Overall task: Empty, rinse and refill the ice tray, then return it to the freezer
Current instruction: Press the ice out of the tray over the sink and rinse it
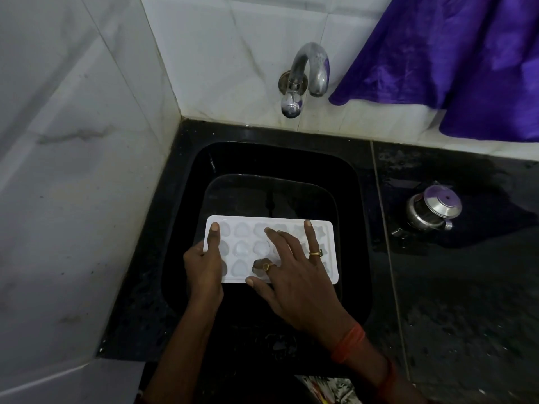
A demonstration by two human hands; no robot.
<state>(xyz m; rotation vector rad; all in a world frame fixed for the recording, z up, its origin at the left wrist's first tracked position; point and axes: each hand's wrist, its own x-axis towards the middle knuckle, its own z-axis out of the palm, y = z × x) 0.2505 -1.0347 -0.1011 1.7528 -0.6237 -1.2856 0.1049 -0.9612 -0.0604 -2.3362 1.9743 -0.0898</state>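
Observation:
A white ice tray (245, 247) with heart-shaped and star-shaped cells is held level over the black sink (186, 199). My left hand (205, 265) grips the tray's left end, thumb lying on top. My right hand (294, 275) rests spread over the tray's middle and right cells, fingertips on the cells, covering part of them. Pale ice shows in some cells. The chrome tap (309, 72) sits on the tiled wall above the sink, with no water running.
A clear glass or plastic vessel (233, 185) sits in the sink under the tray. A steel lidded pot (433, 207) stands on the wet black counter to the right. Purple cloth (466, 62) hangs at the upper right. White marble wall bounds the left.

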